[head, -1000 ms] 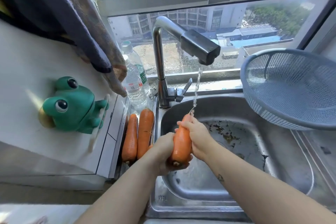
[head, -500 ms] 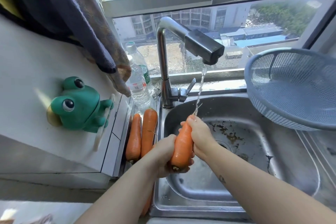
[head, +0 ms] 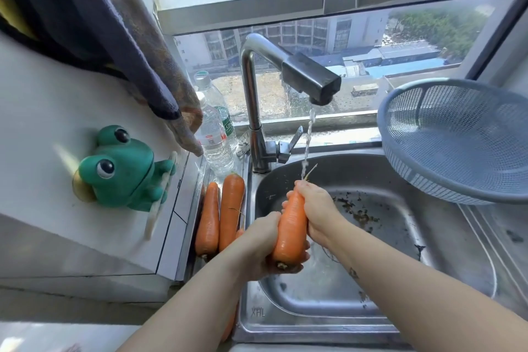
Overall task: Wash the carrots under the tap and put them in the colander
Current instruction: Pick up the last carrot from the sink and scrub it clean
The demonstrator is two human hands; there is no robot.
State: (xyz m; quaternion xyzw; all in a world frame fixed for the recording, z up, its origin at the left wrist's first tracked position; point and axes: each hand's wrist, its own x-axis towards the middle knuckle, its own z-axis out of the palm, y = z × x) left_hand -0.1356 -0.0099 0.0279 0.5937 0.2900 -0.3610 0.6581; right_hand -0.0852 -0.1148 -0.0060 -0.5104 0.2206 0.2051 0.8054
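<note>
Two spare carrots (head: 230,208) at surface's (head: 468,243) left edge | window (head: 371,46) behind sink (head: 385,237) | left hand (head: 257,246) and right hand (head: 320,208) grip carrot (head: 290,231) under tap (head: 311,77) | colander (head: 457,140) cut off right

Carrot (head: 290,233) over sink (head: 380,240), colander (head: 457,140) right, two carrots (head: 220,217) left

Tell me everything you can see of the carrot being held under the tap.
The carrot is orange, whole and glossy with water. It tilts steeply, with its blunt stem end towards the camera and its thin root tail pointing up beside the water stream. The left hand grips its thick end, and the right hand wraps its narrow end. It is held over the sink, touched only by the hands and the water.
</note>
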